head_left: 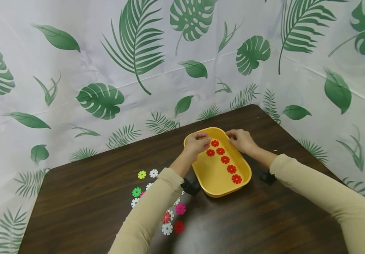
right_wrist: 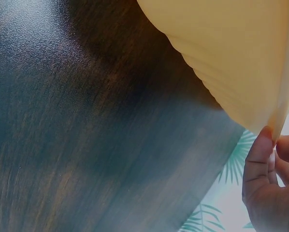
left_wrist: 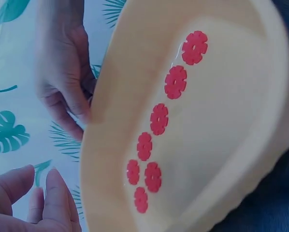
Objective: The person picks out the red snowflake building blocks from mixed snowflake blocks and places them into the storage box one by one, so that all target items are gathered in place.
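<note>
A yellow tray [head_left: 215, 193] stands on the dark wooden table [head_left: 90, 204], with several red flower-shaped discs [head_left: 225, 159] lying in a row inside it. My right hand [head_left: 241, 140] pinches the tray's far rim; the right wrist view shows its thumb [right_wrist: 260, 159] against the tray's outer wall [right_wrist: 231, 58]. My left hand [head_left: 197, 143] hovers over the far left corner beside the topmost red disc. In the left wrist view its fingers [left_wrist: 43, 205] lie relaxed and hold nothing, just off the tray [left_wrist: 222, 121] with its red discs [left_wrist: 159, 118], and the right hand [left_wrist: 62, 72] grips the rim.
Several loose discs lie on the table left of the tray, partly under my left sleeve: yellow-green [head_left: 142, 174], white [head_left: 153, 173], green [head_left: 136, 192], pink [head_left: 180, 209], red [head_left: 178, 227]. A leaf-print cloth backdrop [head_left: 106, 70] closes in the table's far sides.
</note>
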`<state>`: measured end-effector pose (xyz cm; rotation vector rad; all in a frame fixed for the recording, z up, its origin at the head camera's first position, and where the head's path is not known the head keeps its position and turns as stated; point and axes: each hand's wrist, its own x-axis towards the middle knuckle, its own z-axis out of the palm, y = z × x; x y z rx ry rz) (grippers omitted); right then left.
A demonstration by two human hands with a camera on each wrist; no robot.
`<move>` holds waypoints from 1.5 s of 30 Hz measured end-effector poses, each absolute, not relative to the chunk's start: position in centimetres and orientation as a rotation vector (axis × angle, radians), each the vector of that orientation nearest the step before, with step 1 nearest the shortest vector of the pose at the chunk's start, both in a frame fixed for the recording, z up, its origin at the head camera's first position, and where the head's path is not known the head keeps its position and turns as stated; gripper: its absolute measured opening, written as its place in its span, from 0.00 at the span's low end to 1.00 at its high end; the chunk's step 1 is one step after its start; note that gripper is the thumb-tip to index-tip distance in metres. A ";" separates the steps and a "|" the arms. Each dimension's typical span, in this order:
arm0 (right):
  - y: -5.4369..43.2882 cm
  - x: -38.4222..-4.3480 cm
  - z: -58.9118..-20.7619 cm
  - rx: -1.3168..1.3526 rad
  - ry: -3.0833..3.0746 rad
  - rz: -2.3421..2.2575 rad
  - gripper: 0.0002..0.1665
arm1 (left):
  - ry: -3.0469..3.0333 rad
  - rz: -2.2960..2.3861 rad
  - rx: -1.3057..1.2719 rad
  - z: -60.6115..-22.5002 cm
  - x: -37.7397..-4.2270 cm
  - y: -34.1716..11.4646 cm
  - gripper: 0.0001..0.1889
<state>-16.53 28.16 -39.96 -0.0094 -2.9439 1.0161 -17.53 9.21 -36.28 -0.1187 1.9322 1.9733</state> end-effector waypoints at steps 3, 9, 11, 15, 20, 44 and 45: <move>28.2 -16.5 -39.9 -0.009 -2.943 1.013 0.18 | 1.938 1.961 -0.079 -36.1 -17.4 8.2 0.18; 28.2 -16.5 -39.8 0.012 -2.942 1.010 0.18 | 1.920 1.959 -0.068 -36.2 -17.0 5.9 0.16; 28.2 -16.6 -39.9 0.011 -2.942 1.015 0.19 | 1.920 1.955 -0.061 -36.6 -16.8 5.0 0.16; 28.2 -16.5 -39.9 0.008 -2.942 1.014 0.19 | 1.924 1.951 -0.050 -37.2 -16.4 3.2 0.17; 28.3 -16.4 -39.8 0.020 -2.940 1.012 0.19 | 1.945 1.930 -0.052 -37.9 -15.6 1.1 0.18; 28.2 -16.4 -39.7 0.019 -2.944 1.031 0.19 | 2.119 1.705 -0.014 -41.8 -12.9 -5.0 0.20; 28.1 -16.4 -39.7 0.018 -2.945 1.029 0.19 | 2.129 1.695 -0.012 -41.8 -12.8 -5.2 0.20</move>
